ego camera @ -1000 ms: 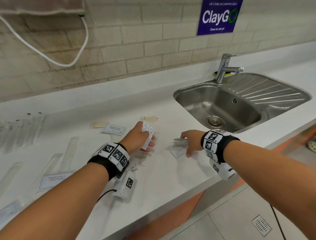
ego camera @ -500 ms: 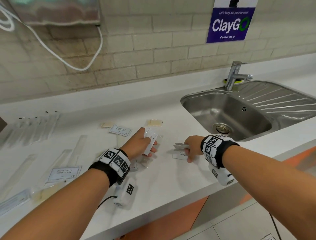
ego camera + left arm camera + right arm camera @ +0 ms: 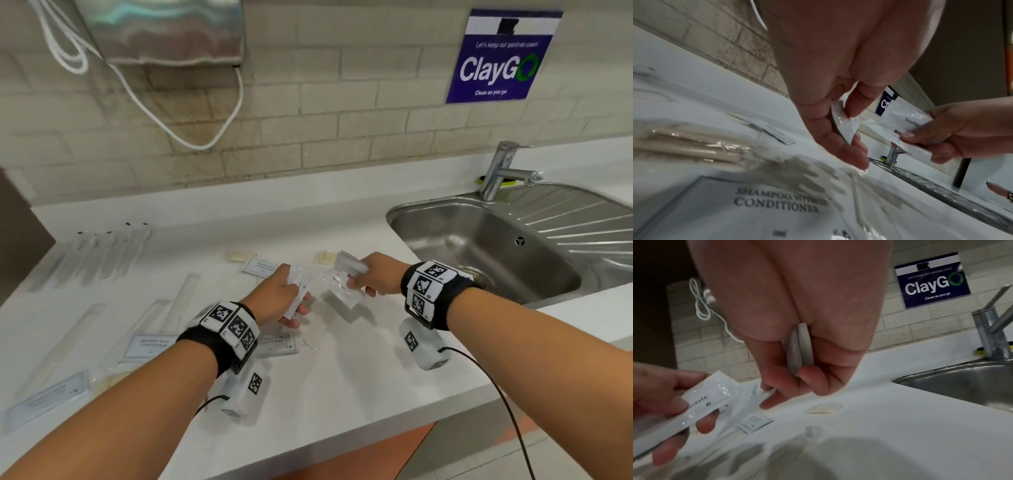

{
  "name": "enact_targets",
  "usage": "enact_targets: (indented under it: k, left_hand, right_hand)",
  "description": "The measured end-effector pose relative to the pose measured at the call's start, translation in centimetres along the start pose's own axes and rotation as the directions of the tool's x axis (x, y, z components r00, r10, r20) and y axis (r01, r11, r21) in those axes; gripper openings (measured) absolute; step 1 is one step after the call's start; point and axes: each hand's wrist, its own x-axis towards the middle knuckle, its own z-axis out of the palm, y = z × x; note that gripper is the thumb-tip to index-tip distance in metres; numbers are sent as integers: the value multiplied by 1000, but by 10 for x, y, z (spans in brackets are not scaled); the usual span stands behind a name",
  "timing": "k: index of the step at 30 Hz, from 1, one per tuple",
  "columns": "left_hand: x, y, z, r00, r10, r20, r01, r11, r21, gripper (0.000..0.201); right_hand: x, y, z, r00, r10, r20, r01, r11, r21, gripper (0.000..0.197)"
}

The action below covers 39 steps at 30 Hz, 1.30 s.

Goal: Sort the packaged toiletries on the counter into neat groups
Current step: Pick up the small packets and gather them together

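Note:
My left hand [image 3: 291, 301] hovers over the white counter [image 3: 342, 383] and grips a white toothpaste sachet [image 3: 300, 289] between thumb and fingers; the left wrist view shows the same sachet [image 3: 844, 128] edge-on. Just to the right, my right hand [image 3: 358, 282] pinches a few thin toothpaste sachets [image 3: 342, 286], lifted off the counter; the right wrist view shows two of those sachets [image 3: 799, 345] pressed together between its fingers. The two hands are close together but apart.
Shampoo-with-conditioner sachets [image 3: 150, 344] [image 3: 262, 267] and long clear packets [image 3: 102, 255] lie on the counter's left half. Small beige sachets [image 3: 238, 256] [image 3: 325, 257] sit further back. A steel sink [image 3: 445, 219] with a tap [image 3: 500, 171] is on the right.
My right hand has picked its sachets up off the counter and brought them left toward the left hand. The left hand kept its sachet. The head view tilted upward.

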Motion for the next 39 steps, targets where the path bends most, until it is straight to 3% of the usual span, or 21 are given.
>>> enact_targets:
  k: [8,15,19,23,25,29,33,36,39]
  left_hand:
    - [0,2,-50,997,21,-74,-23,999,-22,23]
    - [19,6,-116,981,44,-190,-62,994,-88,29]
    - [33,11,-138,982,76,-175,-99,987,-126,35]
    - [42,0,-159,979,112,-169,-125,990,-67,30]
    - [45,-8,-171,974,96,-207,-118,989,-93,29]
    - [44,-21,-192,972,14,-235,-65,975,-213,28]
    - [44,-29,-208,968,0,-253,-47,983,-177,33]
    - [47,-31,-221,955,16,-295,-58,989,-135,33]
    - [46,-27,-227,958,43,-284,-65,995,-71,29]
  right_hand:
    - [32,-58,6,991,-129,15,128,990,65,29]
    - [69,-125,21,982,-189,22,176,944,281,19]
    - [90,-158,38,965,-255,59,219,910,352,3]
    - [108,-179,51,925,-331,187,226,874,430,10]
    - [116,-186,55,938,-301,171,188,858,479,8]
    - [129,-192,60,983,-124,138,26,827,561,6]
    - [140,-197,65,975,-128,181,23,871,490,8]
    - [146,-200,70,952,-207,225,119,928,353,9]
    - [149,-204,75,916,-316,247,237,924,301,15]
